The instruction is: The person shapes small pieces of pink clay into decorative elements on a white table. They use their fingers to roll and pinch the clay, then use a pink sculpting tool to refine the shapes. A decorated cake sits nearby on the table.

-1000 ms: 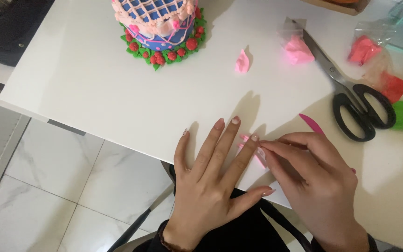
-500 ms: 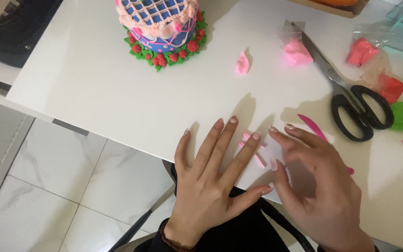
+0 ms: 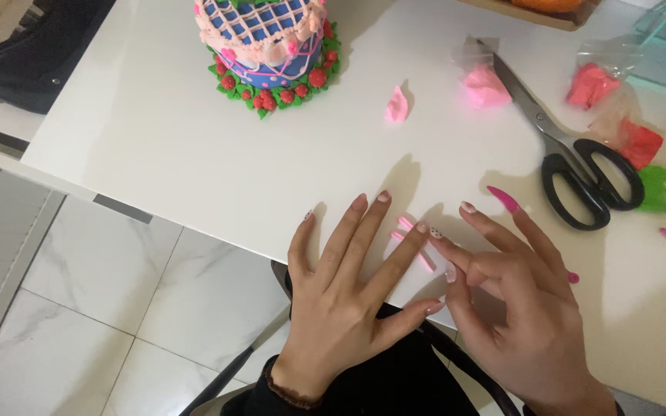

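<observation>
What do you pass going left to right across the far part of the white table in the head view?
Decorated clay cake → small pink clay piece → pink clay in clear wrap → black-handled scissors → green clay.

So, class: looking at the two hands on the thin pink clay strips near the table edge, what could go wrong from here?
1. The thin pink strips lie partly under the left hand, flat on the table; pressing could squash or smear them.
2. The right hand has long nails, which might nick the soft clay.
3. The work sits close to the white table edge, so a strip could perhaps slip off to the floor.
</observation>
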